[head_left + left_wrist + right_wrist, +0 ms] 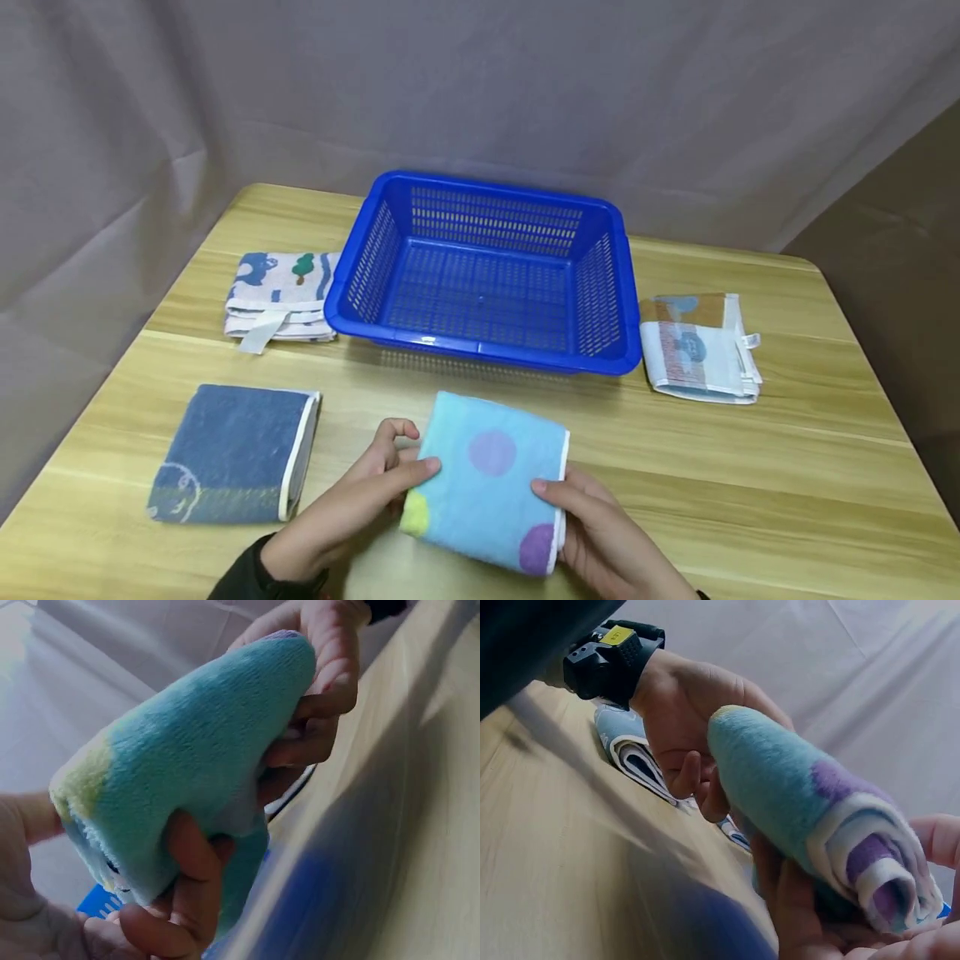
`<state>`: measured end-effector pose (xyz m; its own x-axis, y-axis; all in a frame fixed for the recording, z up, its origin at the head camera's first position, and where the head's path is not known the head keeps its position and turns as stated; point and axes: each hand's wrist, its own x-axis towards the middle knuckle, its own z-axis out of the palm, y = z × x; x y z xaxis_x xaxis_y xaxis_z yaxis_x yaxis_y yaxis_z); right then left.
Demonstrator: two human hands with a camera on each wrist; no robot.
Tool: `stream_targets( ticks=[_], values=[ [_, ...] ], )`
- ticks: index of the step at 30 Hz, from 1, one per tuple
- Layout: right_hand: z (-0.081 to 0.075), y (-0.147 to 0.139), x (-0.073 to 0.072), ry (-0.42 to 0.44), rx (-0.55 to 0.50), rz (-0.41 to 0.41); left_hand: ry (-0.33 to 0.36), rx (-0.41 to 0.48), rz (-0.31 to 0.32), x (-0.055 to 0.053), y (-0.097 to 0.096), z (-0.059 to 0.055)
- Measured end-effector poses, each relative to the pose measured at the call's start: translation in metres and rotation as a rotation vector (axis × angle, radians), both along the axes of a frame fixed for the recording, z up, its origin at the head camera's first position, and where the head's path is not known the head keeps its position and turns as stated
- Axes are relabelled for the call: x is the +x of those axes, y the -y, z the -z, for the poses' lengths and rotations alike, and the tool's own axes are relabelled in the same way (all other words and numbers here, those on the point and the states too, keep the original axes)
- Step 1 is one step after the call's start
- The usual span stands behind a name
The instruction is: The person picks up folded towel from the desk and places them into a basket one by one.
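A folded light-blue towel point(487, 492) with purple and yellow dots and a white edge is held up over the front of the table. My left hand point(375, 483) grips its left side, thumb on top and fingers underneath. At the towel's right edge my right hand point(611, 533) pinches it in the same way. In the left wrist view the fingers of the left hand point(187, 892) press into the towel's underside. The right wrist view shows the towel's layered end point(885, 870), with white borders and purple inside, near the right hand point(802, 922).
Behind the hands stands a blue plastic basket point(480, 352). To its left lies a folded white patterned towel point(281, 292), and to its right a white and brown towel point(693, 350). A folded dark-blue towel point(232, 454) is at the front left of the wooden table point(787, 492).
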<state>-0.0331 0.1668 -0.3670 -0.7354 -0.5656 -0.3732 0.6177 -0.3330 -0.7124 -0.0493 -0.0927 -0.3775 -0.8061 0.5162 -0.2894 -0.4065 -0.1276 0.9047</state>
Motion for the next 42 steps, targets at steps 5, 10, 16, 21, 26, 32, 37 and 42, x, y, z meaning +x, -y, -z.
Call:
stream_targets(
  ticks=[5, 10, 16, 21, 26, 32, 37, 42],
  values=[
    [0.006, -0.002, 0.001, -0.011, 0.003, 0.018, -0.090, 0.011, -0.026, 0.006, 0.001, 0.003],
    [-0.004, -0.006, 0.007, -0.048, 0.092, 0.038, -0.226, 0.028, 0.041, 0.009, 0.002, -0.006],
    [-0.047, -0.015, -0.007, -0.259, 0.140, 0.075, -0.404, -0.046, 0.068, -0.012, -0.002, -0.058],
    [-0.090, -0.014, -0.042, -0.426, 0.191, 0.107, -0.541, -0.118, 0.028, -0.046, -0.004, -0.106],
    [-0.125, -0.011, -0.081, -0.531, 0.175, 0.142, -0.702, -0.162, -0.030, -0.088, -0.008, -0.140],
    [-0.144, -0.009, -0.123, -0.529, 0.248, 0.201, -0.927, -0.242, 0.003, -0.139, -0.014, -0.157],
    [-0.129, -0.008, -0.168, -0.473, 0.348, 0.208, -0.828, -0.338, -0.015, -0.180, -0.017, -0.141],
    [-0.100, -0.003, -0.201, -0.392, 0.512, 0.186, -0.564, -0.430, -0.025, -0.208, -0.019, -0.106]
  ],
)
